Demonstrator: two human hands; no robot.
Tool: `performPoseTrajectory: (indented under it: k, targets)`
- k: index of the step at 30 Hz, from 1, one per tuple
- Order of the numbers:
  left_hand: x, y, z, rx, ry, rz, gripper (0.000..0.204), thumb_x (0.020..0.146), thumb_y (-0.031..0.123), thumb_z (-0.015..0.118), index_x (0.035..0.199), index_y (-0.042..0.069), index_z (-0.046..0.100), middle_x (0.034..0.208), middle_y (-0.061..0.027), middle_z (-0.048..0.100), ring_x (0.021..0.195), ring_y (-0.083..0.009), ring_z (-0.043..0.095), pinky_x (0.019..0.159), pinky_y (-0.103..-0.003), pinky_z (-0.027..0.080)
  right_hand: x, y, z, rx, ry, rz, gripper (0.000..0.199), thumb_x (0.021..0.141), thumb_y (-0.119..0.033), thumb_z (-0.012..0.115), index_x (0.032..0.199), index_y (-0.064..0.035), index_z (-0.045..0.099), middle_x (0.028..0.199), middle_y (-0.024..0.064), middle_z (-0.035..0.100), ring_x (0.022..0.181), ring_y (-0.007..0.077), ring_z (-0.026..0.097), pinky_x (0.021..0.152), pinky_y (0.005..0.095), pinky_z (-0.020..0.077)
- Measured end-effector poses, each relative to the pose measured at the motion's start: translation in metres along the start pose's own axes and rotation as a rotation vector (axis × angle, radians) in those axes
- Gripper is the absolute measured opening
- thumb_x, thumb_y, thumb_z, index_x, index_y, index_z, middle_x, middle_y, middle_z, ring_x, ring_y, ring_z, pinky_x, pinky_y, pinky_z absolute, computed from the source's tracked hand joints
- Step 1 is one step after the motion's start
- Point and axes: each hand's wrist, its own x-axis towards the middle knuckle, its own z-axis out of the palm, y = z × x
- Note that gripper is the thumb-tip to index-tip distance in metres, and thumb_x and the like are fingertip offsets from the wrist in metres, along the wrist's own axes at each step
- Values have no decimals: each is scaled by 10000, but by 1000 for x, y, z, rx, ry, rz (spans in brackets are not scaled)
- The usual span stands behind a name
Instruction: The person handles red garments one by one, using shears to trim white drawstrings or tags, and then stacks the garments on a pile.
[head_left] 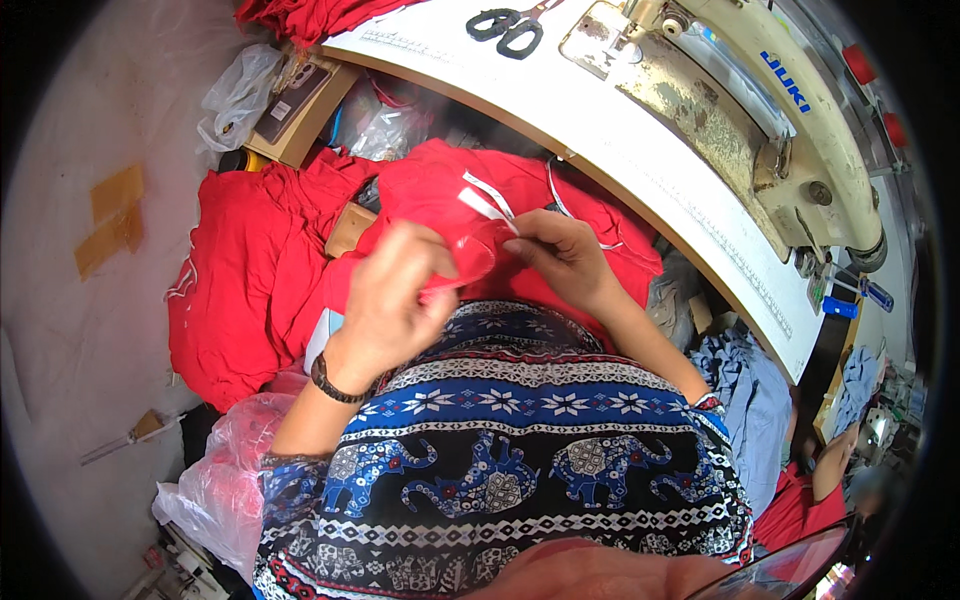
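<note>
Red knit fabric (430, 185) lies bunched across my lap and up to the table edge. A raised edge of it stretches between my two hands. My left hand (395, 290), wearing a dark wristwatch (333, 382), is smeared by motion, with its fingers curled at the red edge. Thumb and fingertips of my right hand (565, 255) pinch the fabric where a narrow white strip (486, 205) comes out. Another thin white strip lies beside it on the red cloth. What sits between the right fingertips is partly hidden.
A sewing machine (720, 110) stands on the white table (560, 120), whose curved-looking edge runs close beyond my right hand. Black-handled scissors (505, 33) lie there. More red garments (240, 270) heap at left, below a phone (290, 105) on a box. Another person's arm (832, 465) shows at right.
</note>
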Motion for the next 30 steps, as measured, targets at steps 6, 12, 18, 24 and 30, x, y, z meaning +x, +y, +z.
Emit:
performPoseTrajectory:
  k: [6,12,18,24,30]
  targets:
    - [-21,-19,17,120,78,-90,236,665,-60,602,882,27,575,918,-123,578,819,-283,592,671,-355,478,-7,-4,16,55,4,275,171,866,-108,669,994,5,672,804,106,664,738,96,593,665,255,478]
    - [-21,-22,27,-198,-207,-37,135,733,39,678,854,52,618,818,-90,601,781,-269,596,733,-362,457,-12,12,25,211,119,272,136,857,-91,667,960,-4,679,826,94,669,753,123,615,663,270,478]
    - [-7,-30,37,-500,1,-425,110,826,64,682,922,11,677,902,-61,624,828,-143,580,737,-268,462,-8,11,23,97,55,71,95,813,-58,687,899,-19,676,819,76,644,762,178,634,665,295,483]
    - [-12,-42,46,-843,-127,-560,125,828,28,679,952,5,685,958,-57,633,875,-133,593,795,-258,461,-8,-1,20,60,85,161,111,775,-53,716,878,-31,681,808,89,670,756,173,654,671,303,497]
    - [-11,-33,40,-876,-195,-622,111,864,19,648,969,-11,669,928,-29,660,858,-85,599,778,-226,462,-11,-6,14,-18,24,158,123,757,-54,733,871,-43,687,809,87,678,750,163,652,673,295,502]
